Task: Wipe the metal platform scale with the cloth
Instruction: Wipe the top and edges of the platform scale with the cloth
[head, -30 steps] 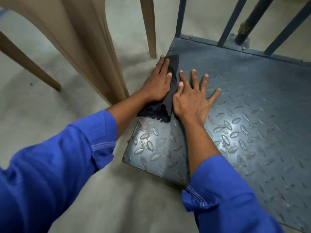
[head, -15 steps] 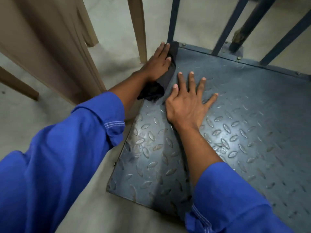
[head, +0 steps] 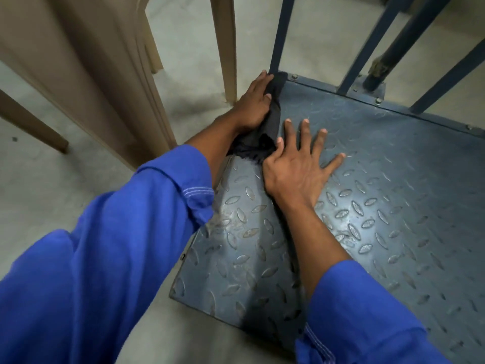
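Observation:
The metal platform scale is a dark blue-grey tread plate lying on the floor, filling the right half of the view. A black cloth lies along its left edge, reaching the far left corner. My left hand presses flat on the cloth at that edge, fingers straight and pointing to the corner post. My right hand rests flat on the plate with fingers spread, just right of the cloth's near end, its thumb against the bunched fabric.
Beige plastic chair legs stand on the concrete floor just left of the scale's far corner, with a stack of chairs further left. Blue metal rails rise from the scale's back edge. Bare floor lies at the left.
My left hand has slid the cloth forward along the scale's left edge to the far corner. My right hand stayed planted on the plate. The view has shifted closer.

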